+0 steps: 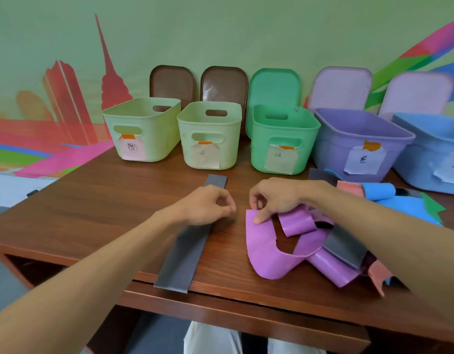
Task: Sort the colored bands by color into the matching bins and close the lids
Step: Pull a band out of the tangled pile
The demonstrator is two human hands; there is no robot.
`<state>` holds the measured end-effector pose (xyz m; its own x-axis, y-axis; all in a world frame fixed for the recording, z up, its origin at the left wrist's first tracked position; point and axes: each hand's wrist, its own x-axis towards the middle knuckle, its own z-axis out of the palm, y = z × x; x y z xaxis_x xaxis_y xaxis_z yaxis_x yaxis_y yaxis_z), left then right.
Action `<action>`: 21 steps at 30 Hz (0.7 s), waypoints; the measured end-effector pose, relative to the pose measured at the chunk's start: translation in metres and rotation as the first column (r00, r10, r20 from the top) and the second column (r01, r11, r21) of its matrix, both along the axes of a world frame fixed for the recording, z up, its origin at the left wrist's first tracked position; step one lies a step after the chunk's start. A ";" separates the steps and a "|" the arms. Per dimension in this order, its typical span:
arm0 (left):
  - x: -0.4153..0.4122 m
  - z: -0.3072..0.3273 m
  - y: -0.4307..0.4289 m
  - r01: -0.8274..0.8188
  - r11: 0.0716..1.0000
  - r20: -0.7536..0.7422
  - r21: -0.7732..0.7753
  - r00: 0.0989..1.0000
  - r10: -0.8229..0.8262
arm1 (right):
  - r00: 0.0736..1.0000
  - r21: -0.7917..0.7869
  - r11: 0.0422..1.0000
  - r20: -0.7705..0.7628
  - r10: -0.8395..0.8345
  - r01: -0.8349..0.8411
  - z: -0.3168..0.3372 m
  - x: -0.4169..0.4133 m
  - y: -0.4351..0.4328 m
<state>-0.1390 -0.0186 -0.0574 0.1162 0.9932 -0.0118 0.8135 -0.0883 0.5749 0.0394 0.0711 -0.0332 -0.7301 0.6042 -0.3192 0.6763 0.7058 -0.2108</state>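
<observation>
Wooden table (pixel 105 213) across the frame. Along far edge, five open labelled bins: left pale green bin (pixel 144 139), second pale green bin (pixel 210 146), green bin (pixel 279 139), purple bin (pixel 353 149), blue bin (pixel 430 159). All lids up against the wall behind, green lid (pixel 274 85) included. Right of centre, mixed band pile (pixel 399 208): blue, green, salmon, grey. At pile's front, looped pink band (pixel 261 251), flat on table. Left of it, lone grey band (pixel 185 256), straight, near end past table edge. Right hand (pixel 279 198) pinching pink band's top corner, thumb down. Left hand (pixel 208 205) over grey band, fingers curled, thumb to forefinger; grip on band unclear.
</observation>
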 end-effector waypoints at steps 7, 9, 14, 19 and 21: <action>0.015 0.015 -0.014 -0.039 0.999 0.129 -0.038 0.991 0.044 | 0.891 0.017 0.986 -0.430 -0.145 0.169 0.029 0.013 -0.004; 0.025 0.020 -0.018 -0.041 0.996 0.229 -0.085 0.972 0.059 | 0.777 0.019 0.971 -0.603 -0.180 0.240 0.045 0.016 -0.009; 0.048 0.026 -0.021 -0.046 0.993 0.468 -0.109 0.879 0.092 | 0.511 -0.020 0.948 -0.839 -0.189 0.318 0.080 0.027 -0.018; 0.075 0.033 -0.020 -0.102 0.991 0.661 -0.089 0.738 0.135 | 0.265 -0.088 0.942 -0.947 -0.179 0.323 0.109 0.036 -0.028; 0.082 0.035 -0.020 -0.025 0.998 0.669 -0.056 0.741 0.056 | 0.217 -0.108 0.939 -0.958 -0.186 0.328 0.116 0.040 -0.030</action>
